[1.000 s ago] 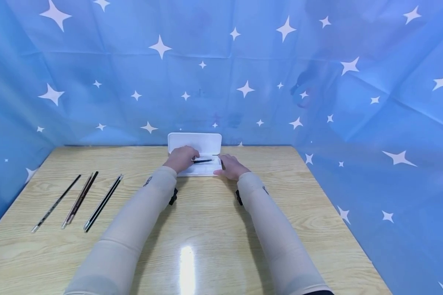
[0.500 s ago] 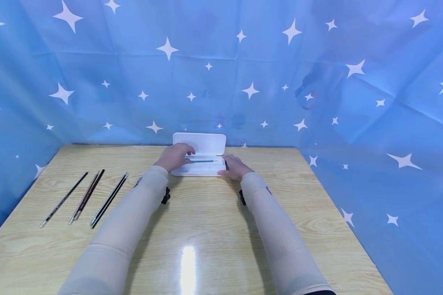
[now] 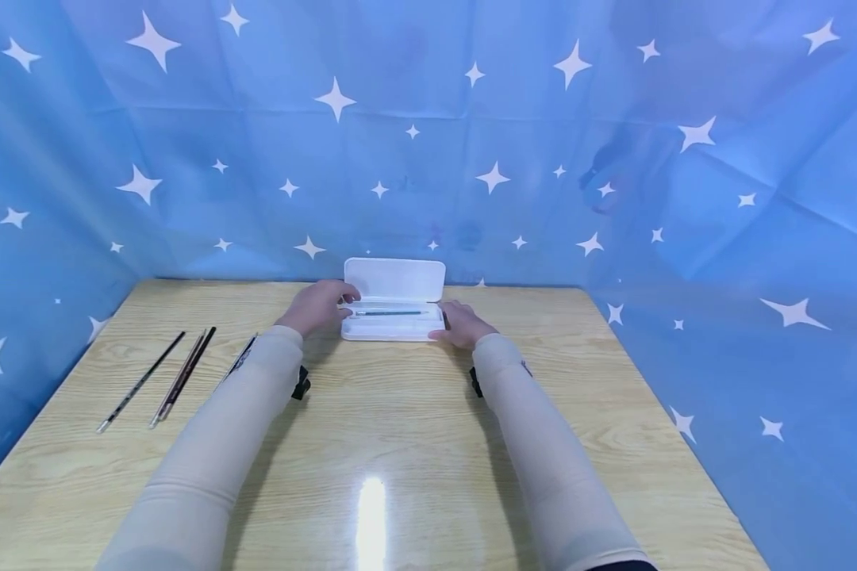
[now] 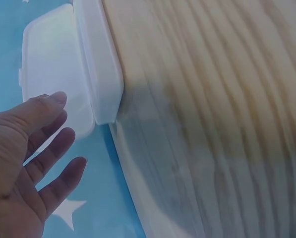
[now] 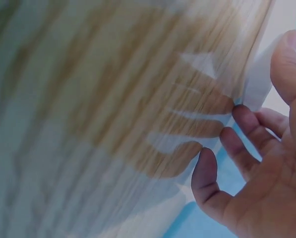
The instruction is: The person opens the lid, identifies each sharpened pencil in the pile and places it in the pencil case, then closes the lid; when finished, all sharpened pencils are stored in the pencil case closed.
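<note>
"How do the hands grip?"

"The left hand (image 3: pixel 317 307) holds nothing: its thumb and fingers are spread apart, loosely bent, at the left end of the white pencil case (image 3: pixel 389 331). Whether they touch it, I can't tell."

"And the right hand (image 3: pixel 463 325)?"

"It's at the other end, thumb by the front corner and fingers reaching toward the back, gently curved. I can't tell whether it squeezes the case."

"Where is the case, exactly?"

"At the far edge of the wooden table (image 3: pixel 414 444), lengthwise between the two hands. Its lid (image 3: pixel 394 279) is raised behind it, close to the blue curtain (image 3: pixel 528 135) with white stars."

"Anything inside?"

"One pencil (image 3: pixel 389 313), lying lengthwise toward the hinge side."

"What about the left of the table?"

"A dark pencil (image 3: pixel 141 382) lies slanted by itself. Just beside it, a pair of brownish pencils (image 3: pixel 183 374) lie close together. Nearer the left sleeve (image 3: pixel 221 444), something slim (image 3: pixel 243 353) shows, partly covered by that sleeve."
</note>
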Demonstrator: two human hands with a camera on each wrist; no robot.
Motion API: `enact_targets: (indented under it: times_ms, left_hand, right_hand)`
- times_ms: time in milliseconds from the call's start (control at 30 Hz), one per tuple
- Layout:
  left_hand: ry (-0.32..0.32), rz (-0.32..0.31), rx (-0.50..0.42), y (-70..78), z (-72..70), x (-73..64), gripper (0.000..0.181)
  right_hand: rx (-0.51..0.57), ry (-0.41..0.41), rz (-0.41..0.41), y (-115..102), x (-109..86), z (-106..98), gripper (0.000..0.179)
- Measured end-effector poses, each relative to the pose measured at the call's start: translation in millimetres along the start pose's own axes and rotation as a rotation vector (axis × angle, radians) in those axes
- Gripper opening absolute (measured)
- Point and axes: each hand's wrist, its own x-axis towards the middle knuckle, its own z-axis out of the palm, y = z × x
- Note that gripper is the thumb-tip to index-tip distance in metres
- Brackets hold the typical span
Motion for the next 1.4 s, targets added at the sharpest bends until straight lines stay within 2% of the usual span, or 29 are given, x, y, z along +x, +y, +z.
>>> enact_targets:
  times_ms: [167, 433, 600, 867, 1100, 1400]
  left_hand:
    - [0.005, 0.02, -0.017, -9.3, -4.0, -5.5, 0.03]
    - [-0.003, -0.003, -0.037, -22.0, -11.0, -17.0, 0.033]
    - [0.01, -0.011, -0.043, -32.2, -16.0, -30.2, 0.034]
    - [0.026, -0.057, -0.081, -51.2, -30.1, -55.6, 0.035]
    - [0.005, -0.103, -0.1, -64.0, -43.1, -76.4, 0.035]
    - [-0.01, -0.14, -0.122, -83.6, -52.8, -95.8, 0.035]
  right_hand:
    - [0.001, -0.011, 0.01, 2.3, -0.7, 1.7, 0.08]
    - [0.017, -0.013, 0.022, 1.8, -2.8, 1.1, 0.078]
    - [0.0, -0.019, 0.02, 2.6, -1.4, 2.8, 0.079]
    - [-0.005, -0.02, 0.01, 3.5, -0.5, 3.3, 0.08]
    - [-0.006, -0.022, 0.005, 3.2, -1.6, 0.7, 0.078]
    - [-0.006, -0.012, 0.003, 1.5, -2.1, -0.6, 0.079]
